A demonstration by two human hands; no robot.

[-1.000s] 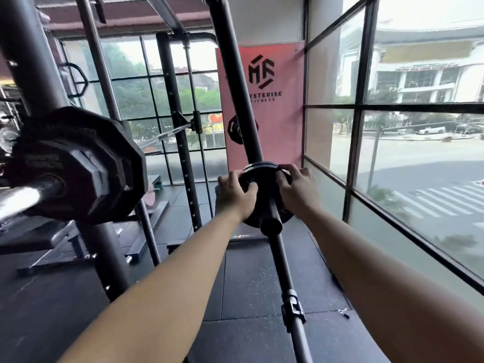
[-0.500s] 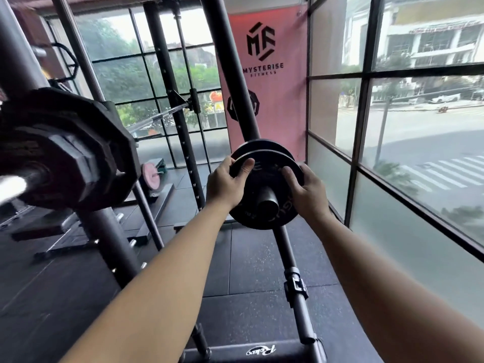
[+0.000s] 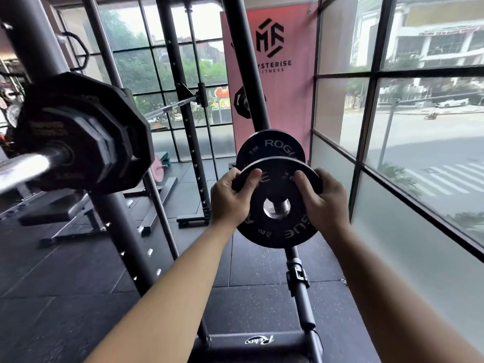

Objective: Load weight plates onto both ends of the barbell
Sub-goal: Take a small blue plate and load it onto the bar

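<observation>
Gym windows frame a rack. Left hand and right hand clamp a plate's rim, its hole around a peg, before another plate; loaded barbell at left.

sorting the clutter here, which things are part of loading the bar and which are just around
In the job:
left hand
right hand
small plate held in both hands
second small plate on the storage peg
loaded barbell end

Just around:
pink banner
pink plate on the floor

front plate: now pulled toward the peg's tip, tilted, apart from rear plate
storage peg: end now seen through the hole
</observation>
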